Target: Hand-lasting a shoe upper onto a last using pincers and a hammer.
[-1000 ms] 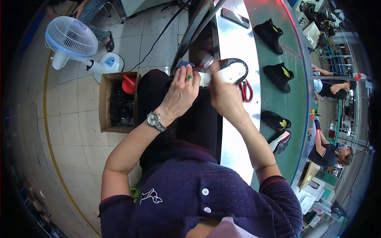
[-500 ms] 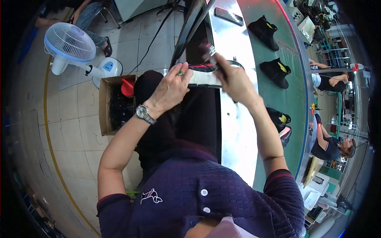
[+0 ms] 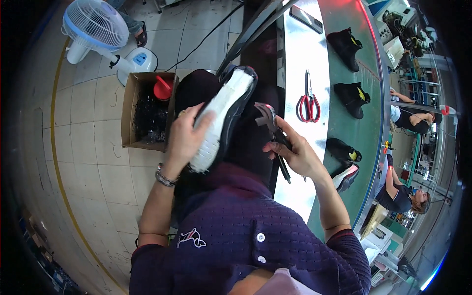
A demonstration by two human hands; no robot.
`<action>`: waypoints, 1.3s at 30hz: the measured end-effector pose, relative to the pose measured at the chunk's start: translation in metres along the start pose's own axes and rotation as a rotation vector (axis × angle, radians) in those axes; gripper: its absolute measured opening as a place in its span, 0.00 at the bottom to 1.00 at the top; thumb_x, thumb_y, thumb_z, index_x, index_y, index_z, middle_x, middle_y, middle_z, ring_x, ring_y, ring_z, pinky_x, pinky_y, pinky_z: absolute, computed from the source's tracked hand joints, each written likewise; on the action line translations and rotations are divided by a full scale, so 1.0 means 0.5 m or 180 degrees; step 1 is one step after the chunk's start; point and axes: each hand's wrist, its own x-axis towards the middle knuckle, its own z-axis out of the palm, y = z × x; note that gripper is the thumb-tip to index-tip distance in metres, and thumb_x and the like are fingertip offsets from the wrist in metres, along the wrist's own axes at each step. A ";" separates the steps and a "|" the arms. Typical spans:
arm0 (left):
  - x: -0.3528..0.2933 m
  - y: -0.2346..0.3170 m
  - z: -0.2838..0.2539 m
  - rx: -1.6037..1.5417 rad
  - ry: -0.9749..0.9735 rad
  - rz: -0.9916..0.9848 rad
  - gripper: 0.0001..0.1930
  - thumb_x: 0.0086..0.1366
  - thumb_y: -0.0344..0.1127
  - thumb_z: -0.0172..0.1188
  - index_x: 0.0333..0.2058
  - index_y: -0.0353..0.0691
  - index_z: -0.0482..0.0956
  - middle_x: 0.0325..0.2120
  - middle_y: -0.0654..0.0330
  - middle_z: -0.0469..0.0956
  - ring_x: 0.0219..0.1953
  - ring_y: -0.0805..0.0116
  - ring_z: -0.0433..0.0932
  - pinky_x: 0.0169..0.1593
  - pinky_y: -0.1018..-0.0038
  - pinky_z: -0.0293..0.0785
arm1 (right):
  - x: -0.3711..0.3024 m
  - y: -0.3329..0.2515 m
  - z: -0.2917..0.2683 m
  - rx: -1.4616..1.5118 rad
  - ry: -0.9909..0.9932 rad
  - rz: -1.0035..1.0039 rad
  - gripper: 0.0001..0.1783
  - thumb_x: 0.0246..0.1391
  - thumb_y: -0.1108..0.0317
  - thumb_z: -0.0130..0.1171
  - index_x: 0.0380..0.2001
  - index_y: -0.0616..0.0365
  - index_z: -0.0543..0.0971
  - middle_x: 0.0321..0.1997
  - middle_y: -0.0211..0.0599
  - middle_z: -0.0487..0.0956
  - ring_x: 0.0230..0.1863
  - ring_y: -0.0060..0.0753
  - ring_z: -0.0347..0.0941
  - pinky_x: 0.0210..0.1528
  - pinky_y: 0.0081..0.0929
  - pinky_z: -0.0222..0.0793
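Note:
My left hand (image 3: 187, 135) is closed around a black shoe (image 3: 229, 120) above my lap, fingers on its left edge and thumb across the underside. Its pale, whitish bottom faces up, and one end points away from me and slightly right. To the right of it, my right hand (image 3: 297, 150) grips a pair of metal pincers (image 3: 267, 118) with dark handles. Their head points away from me, apart from the shoe. Beyond this hand, red-handled scissors (image 3: 308, 101) lie on the shiny metal bench (image 3: 295, 196).
Several black shoe uppers (image 3: 351, 98) stand on the green belt (image 3: 344, 125) at right. A phone (image 3: 306, 19) lies at the bench's far end. On the left are a cardboard box (image 3: 125, 110) of dark items with a red piece, and a fan (image 3: 96, 24). Other people sit beyond the belt.
The shoe has turned from lying crosswise to pointing away, bottom up. My right hand has drawn back from it with the tool. The scissors now show on the bench, and the view has shifted.

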 end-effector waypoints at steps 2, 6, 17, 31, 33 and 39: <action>-0.003 0.006 -0.027 0.0171 0.0129 -0.0139 0.25 0.67 0.51 0.54 0.45 0.30 0.77 0.35 0.43 0.78 0.38 0.48 0.80 0.40 0.63 0.74 | 0.012 -0.001 0.004 0.0109 -0.0414 -0.0201 0.35 0.62 0.76 0.53 0.69 0.58 0.52 0.42 0.38 0.80 0.39 0.25 0.77 0.46 0.25 0.73; -0.022 -0.005 -0.023 0.0067 0.0014 -0.0320 0.22 0.71 0.49 0.49 0.40 0.32 0.80 0.25 0.42 0.78 0.30 0.47 0.80 0.32 0.62 0.72 | 0.020 -0.031 0.006 0.0004 -0.0702 -0.0109 0.37 0.60 0.74 0.55 0.69 0.47 0.53 0.45 0.40 0.80 0.47 0.31 0.77 0.55 0.33 0.68; -0.067 -0.019 0.027 0.0131 0.0264 0.0470 0.16 0.67 0.38 0.55 0.43 0.27 0.78 0.24 0.46 0.79 0.23 0.56 0.80 0.27 0.68 0.75 | 0.100 -0.252 0.024 -0.2603 -0.1785 0.0441 0.38 0.60 0.71 0.54 0.70 0.46 0.51 0.29 0.48 0.79 0.27 0.47 0.78 0.34 0.41 0.71; 0.028 -0.039 0.040 -0.4610 -0.1783 -0.1721 0.35 0.71 0.49 0.51 0.70 0.49 0.47 0.60 0.61 0.64 0.57 0.73 0.67 0.59 0.73 0.66 | 0.065 -0.111 0.047 -0.2142 -0.1014 -0.0386 0.37 0.59 0.71 0.54 0.68 0.37 0.54 0.30 0.44 0.78 0.28 0.47 0.78 0.31 0.43 0.76; 0.056 -0.032 0.055 -0.4827 -0.2022 -0.1770 0.37 0.69 0.48 0.54 0.70 0.50 0.46 0.61 0.61 0.63 0.57 0.73 0.68 0.57 0.73 0.67 | 0.058 -0.097 0.054 -0.2120 -0.0914 -0.0473 0.37 0.58 0.72 0.55 0.68 0.38 0.55 0.30 0.44 0.78 0.28 0.47 0.78 0.31 0.43 0.76; 0.063 -0.011 0.064 -0.3902 -0.1727 -0.1473 0.42 0.63 0.43 0.60 0.70 0.48 0.45 0.62 0.57 0.62 0.61 0.69 0.63 0.62 0.72 0.61 | 0.052 -0.128 0.027 -0.1552 -0.0946 -0.0241 0.37 0.55 0.69 0.59 0.66 0.45 0.58 0.35 0.51 0.81 0.34 0.55 0.80 0.35 0.46 0.75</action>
